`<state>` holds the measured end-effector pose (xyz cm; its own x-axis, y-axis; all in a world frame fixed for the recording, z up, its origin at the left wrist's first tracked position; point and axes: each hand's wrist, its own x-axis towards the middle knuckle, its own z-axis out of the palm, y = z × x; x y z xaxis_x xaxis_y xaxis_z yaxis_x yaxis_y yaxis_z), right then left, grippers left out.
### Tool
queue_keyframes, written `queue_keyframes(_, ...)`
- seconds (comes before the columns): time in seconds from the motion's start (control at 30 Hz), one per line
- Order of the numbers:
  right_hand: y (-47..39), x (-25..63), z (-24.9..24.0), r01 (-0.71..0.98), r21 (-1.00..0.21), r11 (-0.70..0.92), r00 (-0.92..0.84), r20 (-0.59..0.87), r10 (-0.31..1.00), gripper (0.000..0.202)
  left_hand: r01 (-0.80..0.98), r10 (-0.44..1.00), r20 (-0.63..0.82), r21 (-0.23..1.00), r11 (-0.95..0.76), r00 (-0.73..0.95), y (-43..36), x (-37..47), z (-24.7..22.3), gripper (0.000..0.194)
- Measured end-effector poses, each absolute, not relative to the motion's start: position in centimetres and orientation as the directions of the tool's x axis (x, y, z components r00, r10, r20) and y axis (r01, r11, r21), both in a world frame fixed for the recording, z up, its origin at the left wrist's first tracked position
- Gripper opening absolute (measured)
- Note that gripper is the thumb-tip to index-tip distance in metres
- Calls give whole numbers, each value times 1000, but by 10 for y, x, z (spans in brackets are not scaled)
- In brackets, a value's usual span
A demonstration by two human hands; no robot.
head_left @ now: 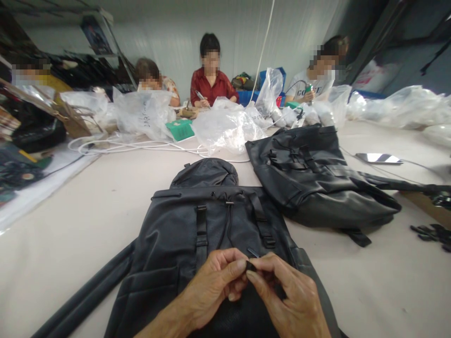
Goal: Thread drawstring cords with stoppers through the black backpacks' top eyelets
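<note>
A black backpack (pixel 158 244) lies flat in front of me with its rounded top flap (pixel 207 172) spread away from me. Over its front, my left hand (pixel 214 281) and my right hand (pixel 289 291) meet, thumbs and fingertips pinched on a small black piece (pixel 250 266). Fingers cover most of that piece, so its kind cannot be made out. A thin dark tip (pixel 252 252) sticks up just behind the fingers. Beyond the hands are a black drawcord (pixel 226 223), a left buckle strap (pixel 201 225) and a right buckle strap (pixel 260 211).
A second black backpack (pixel 310 173) lies at the right, touching the first. Small black parts (pixel 431 234) and a phone (pixel 378 158) lie farther right. Clear plastic bags (pixel 225 126), white cable (pixel 141 146) and a green packet (pixel 180 130) line the far side, where several people sit.
</note>
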<state>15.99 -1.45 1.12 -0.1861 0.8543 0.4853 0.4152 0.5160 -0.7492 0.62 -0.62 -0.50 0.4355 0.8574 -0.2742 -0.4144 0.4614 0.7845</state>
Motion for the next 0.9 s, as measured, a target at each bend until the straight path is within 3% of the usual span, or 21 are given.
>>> queue_keyframes(0.23, -18, 164, 9, 392, -794, 464, -166, 435, 885, 15, -303, 904, -126, 915, 265, 409, -4, 5, -3, 37)
queue_keyframes(0.4, -22, 172, 10, 358, -847, 394, -140, 368, 919, 12, -318, 877, -129, 899, 300, 463, -7, 4, -1, 37)
queue_keyframes(0.6, -23, 179, -3, 240, -965, 103, -273, 35, 961, 27, -248, 885, -185, 917, 311, 428, -11, 3, 5, 31)
queue_keyframes(0.73, -10, 185, -1, 265, -959, -97, -342, -187, 921, 37, -183, 894, -192, 941, 285, 406, -6, -3, 4, 29)
queue_keyframes(0.8, 5, 187, 6, 364, -931, 40, -296, -75, 952, 32, -156, 909, -191, 952, 264, 371, -1, -8, 1, 26)
queue_keyframes(0.9, 36, 181, 15, 489, -770, 410, -365, 247, 898, 21, -140, 936, -172, 965, 223, 307, 8, -17, 0, 22)
